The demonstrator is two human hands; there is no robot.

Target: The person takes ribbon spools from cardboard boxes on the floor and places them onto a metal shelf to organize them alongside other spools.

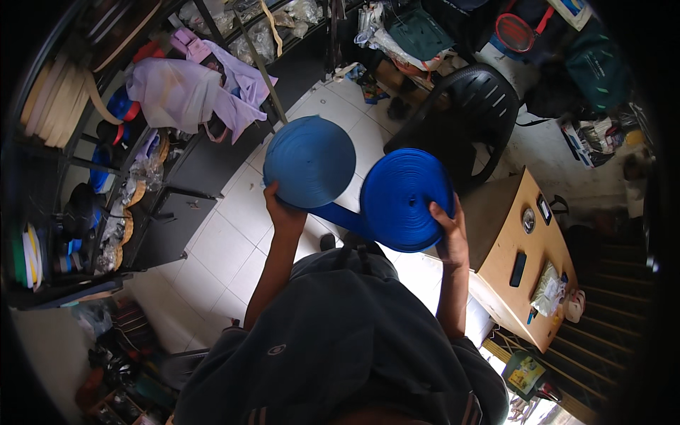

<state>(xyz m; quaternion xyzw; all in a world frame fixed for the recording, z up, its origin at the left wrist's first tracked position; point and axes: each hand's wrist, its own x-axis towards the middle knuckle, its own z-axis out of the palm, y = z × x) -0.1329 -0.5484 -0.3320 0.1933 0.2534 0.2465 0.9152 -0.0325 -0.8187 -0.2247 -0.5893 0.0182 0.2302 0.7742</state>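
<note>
Gripping one flat blue webbing roll [309, 161] in the left hand [283, 212] and another blue roll [406, 199] in the right hand [451, 234], frame centre, fingers closed on rims. White tiled floor [234, 227] below; cluttered dark shelving [106, 177] upper left, black plastic chair [467, 106] and wooden table [520, 241] right.

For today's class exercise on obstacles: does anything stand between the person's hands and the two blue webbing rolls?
Nothing visible does. The left hand already grips the left blue webbing roll, and the right hand grips the right blue webbing roll.

Both forearms raised, the left hand [285, 214] and right hand [451, 234] each closed in a grip.
</note>
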